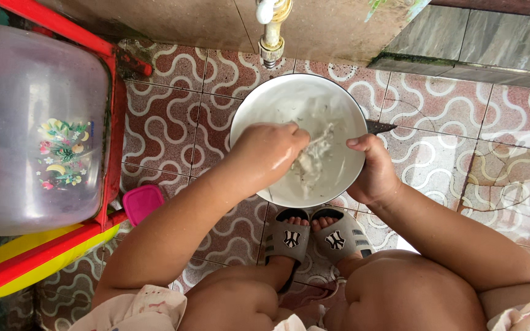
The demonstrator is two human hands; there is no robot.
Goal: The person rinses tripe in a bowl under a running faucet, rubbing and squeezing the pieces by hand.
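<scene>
A white round bowl (299, 104) stands on the patterned tile floor (173, 122) in the upper middle of the frame, under a tap (271, 43). In it lies a pale wet clump (311, 159) in cloudy water. The left hand (265, 153) is inside the bowl with its grip closed on the clump. The right hand (372, 175) holds the right rim of the bowl, thumb over the edge. Below the bowl are two grey slippers (311, 236). At the left stands a clear plastic box (38, 129) in a red frame (50, 24), with a small pink lid (142, 203) beside it.
</scene>
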